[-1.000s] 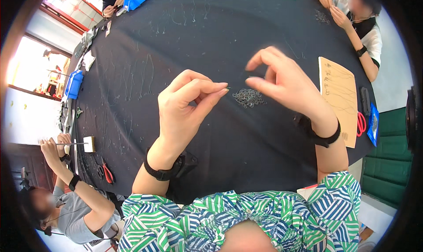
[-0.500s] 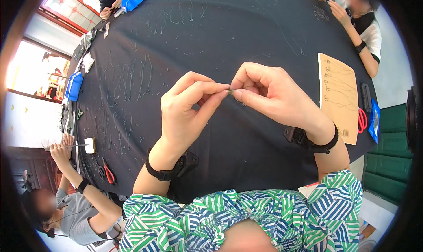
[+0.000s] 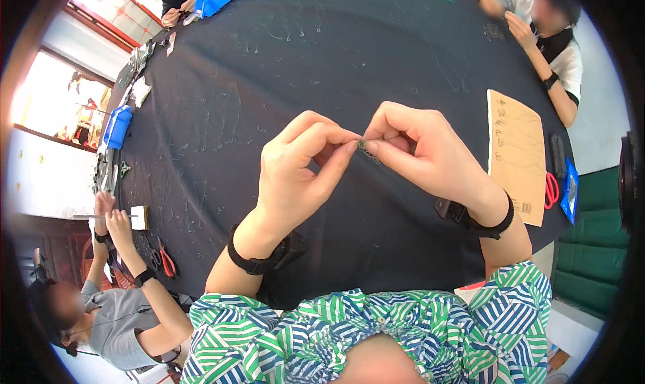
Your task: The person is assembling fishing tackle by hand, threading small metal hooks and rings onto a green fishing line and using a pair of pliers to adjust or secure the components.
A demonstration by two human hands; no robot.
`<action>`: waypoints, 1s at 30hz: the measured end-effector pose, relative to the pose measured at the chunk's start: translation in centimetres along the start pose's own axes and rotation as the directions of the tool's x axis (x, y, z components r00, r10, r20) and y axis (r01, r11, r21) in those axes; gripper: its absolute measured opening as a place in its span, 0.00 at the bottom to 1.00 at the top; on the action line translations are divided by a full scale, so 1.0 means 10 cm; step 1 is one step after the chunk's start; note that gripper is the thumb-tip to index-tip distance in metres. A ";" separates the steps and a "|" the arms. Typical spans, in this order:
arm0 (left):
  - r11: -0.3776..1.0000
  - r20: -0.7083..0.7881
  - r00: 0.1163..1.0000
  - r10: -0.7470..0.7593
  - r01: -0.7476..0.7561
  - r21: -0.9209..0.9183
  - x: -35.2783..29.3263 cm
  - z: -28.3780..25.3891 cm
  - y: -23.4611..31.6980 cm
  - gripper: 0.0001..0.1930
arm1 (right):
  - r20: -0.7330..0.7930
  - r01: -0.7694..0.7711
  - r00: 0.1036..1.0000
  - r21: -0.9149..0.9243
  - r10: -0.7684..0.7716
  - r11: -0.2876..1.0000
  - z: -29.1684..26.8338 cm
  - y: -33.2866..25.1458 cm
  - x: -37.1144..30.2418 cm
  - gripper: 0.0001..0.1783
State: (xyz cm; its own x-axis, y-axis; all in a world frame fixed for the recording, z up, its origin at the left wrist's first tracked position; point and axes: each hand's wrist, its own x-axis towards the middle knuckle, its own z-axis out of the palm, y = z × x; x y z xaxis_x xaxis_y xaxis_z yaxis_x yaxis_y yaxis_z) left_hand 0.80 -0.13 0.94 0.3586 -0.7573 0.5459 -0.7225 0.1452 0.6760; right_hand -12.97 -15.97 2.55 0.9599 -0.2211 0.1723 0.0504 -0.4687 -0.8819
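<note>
Above the dark cloth, my left hand [image 3: 299, 159] and my right hand [image 3: 423, 149] meet fingertip to fingertip. Both are closed in a pinch of thumb and forefinger. Between the tips a tiny bit of thin greenish cord [image 3: 363, 144] shows, its ends hidden by the fingers. A small tangle of fine dark strands [image 3: 369, 155] appears just below the pinch; whether it hangs from the cord or lies on the cloth I cannot tell.
Thin cords [image 3: 232, 118] and scraps lie across the black tablecloth [image 3: 376, 249]. To the right are a cardboard sheet [image 3: 517, 162] with strands on it, red-handled scissors [image 3: 551, 190] and a blue packet [image 3: 570, 192]. Red pliers [image 3: 167, 262] and a blue bin [image 3: 117, 126] lie left. Co-workers sit around.
Both my hands have shifted slightly to the right, still pinching together. At the left, the co-worker's hands have moved right and come lower.
</note>
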 end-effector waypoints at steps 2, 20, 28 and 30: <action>1.000 0.003 1.000 0.001 -0.001 0.026 0.00 -0.02 0.00 0.04 | -0.011 0.051 0.999 -0.095 -0.052 0.994 0.01 -0.04 0.01 0.06; 0.562 0.235 0.824 -0.517 0.533 -0.633 0.07 0.20 -0.26 0.07 | -0.164 0.139 0.972 -0.168 -0.166 0.976 -0.74 0.03 0.22 0.11; 0.384 0.355 0.770 -0.530 0.591 -0.710 0.10 0.38 -0.27 0.06 | -0.174 0.324 0.929 -0.044 -0.327 0.945 -0.73 -0.13 0.09 0.16; 0.347 0.371 0.750 -0.548 0.607 -0.715 0.08 0.42 -0.27 0.06 | -0.155 0.315 0.935 -0.050 -0.319 0.948 -0.73 -0.17 0.06 0.13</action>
State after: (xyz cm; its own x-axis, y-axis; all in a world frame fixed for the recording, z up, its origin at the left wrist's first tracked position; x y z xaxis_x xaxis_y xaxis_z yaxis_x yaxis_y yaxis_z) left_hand 0.55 -3.85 -2.52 0.4453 -0.8836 -0.1446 0.3894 0.0457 0.9199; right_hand -14.49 -21.60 7.33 0.8387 -0.1899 0.5105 0.3365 -0.5563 -0.7598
